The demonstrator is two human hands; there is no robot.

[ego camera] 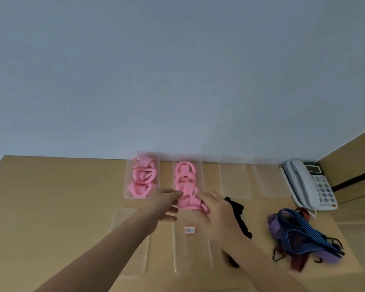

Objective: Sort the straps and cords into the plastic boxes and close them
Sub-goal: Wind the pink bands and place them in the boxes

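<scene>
Pink straps (144, 178) fill one box (128, 182) and heap over a second (201, 175), where both hands, left (164, 204) and right (218, 216), pinch them, while cords (299, 234) wait on the table (51, 197) and lids (235, 180) lie off.

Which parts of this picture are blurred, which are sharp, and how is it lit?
Head view: both hands, left and right, are smeared by motion over the pink straps; the telephone and the blue cord pile look sharper; light is soft and even, without hard shadows or glare; the clear boxes barely stand out from the desk.
</scene>
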